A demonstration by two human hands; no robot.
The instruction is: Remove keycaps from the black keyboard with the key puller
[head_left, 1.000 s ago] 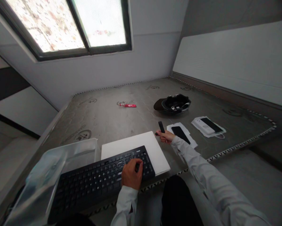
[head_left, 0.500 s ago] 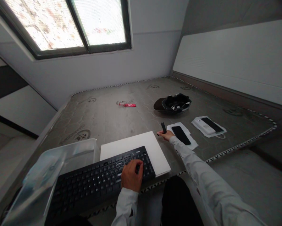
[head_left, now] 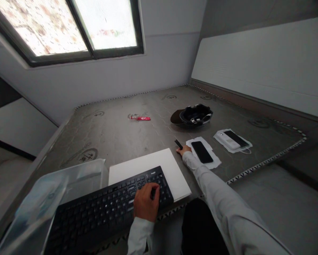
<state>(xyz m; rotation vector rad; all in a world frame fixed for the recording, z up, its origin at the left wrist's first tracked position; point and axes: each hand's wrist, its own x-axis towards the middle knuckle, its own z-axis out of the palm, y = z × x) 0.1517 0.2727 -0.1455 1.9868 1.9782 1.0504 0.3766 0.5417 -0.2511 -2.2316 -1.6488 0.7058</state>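
The left hand (head_left: 146,202) and right hand (head_left: 184,150) are bare. A left sleeve (head_left: 140,231) and right sleeve (head_left: 217,196) of pale grey, creased cloth are worn long, and plain black legwear (head_left: 201,228) is seen.

Curls the left hand (head_left: 146,203) over the right end of a black keyboard (head_left: 102,205), laid partly across a flat white box (head_left: 172,170) beside a clear plastic container (head_left: 84,173). Holds a small black object (head_left: 178,144) in the right hand (head_left: 184,150), just beside a white sheet (head_left: 216,163) bearing a dark phone (head_left: 202,152). Shows, farther right, a second sheet (head_left: 249,144) with a white device (head_left: 229,141) and a black slab (head_left: 237,137) side by side; beyond, a dark cap (head_left: 192,117) resting upturned and a red item (head_left: 141,118) lying on the grey padded surface (head_left: 116,132), below a bright window (head_left: 108,24).
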